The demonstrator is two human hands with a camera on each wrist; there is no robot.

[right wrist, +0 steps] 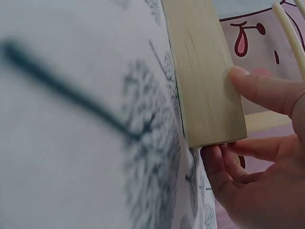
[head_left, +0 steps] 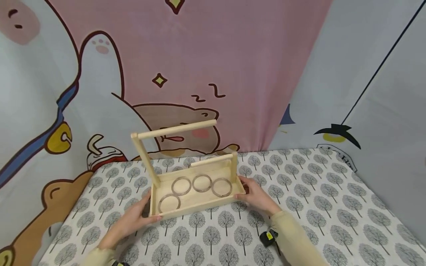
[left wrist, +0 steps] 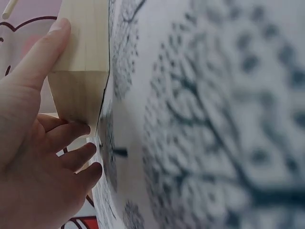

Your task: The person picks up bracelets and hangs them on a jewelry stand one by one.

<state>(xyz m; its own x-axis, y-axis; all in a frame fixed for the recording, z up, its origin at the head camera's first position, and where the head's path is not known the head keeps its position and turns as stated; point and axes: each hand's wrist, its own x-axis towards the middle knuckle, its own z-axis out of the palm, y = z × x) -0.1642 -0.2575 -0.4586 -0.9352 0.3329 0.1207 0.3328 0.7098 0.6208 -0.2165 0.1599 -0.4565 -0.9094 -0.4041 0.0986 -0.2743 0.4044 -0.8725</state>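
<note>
A pale wooden tray [head_left: 199, 207] with low walls sits on the patterned cloth, held at both ends. My left hand [head_left: 131, 220] grips its left end, thumb on the front wall near the corner and fingers at the end wall. At the opposite end, my right hand [head_left: 256, 195] holds the tray, thumb on the front wall and fingers against the end. Several thin clear rings [head_left: 159, 204] lie inside. A tall post [head_left: 146, 162] at the left carries a long rod [head_left: 178, 129]; a shorter post [head_left: 234, 168] at the right carries a shorter rod [head_left: 213, 159].
The cloth [head_left: 299, 221] with grey trees covers the table under the tray. Behind it hangs a pink and white curtain [head_left: 259, 66] with cartoon animals. A black wrist strap [head_left: 267, 238] is on the right sleeve [head_left: 296, 236].
</note>
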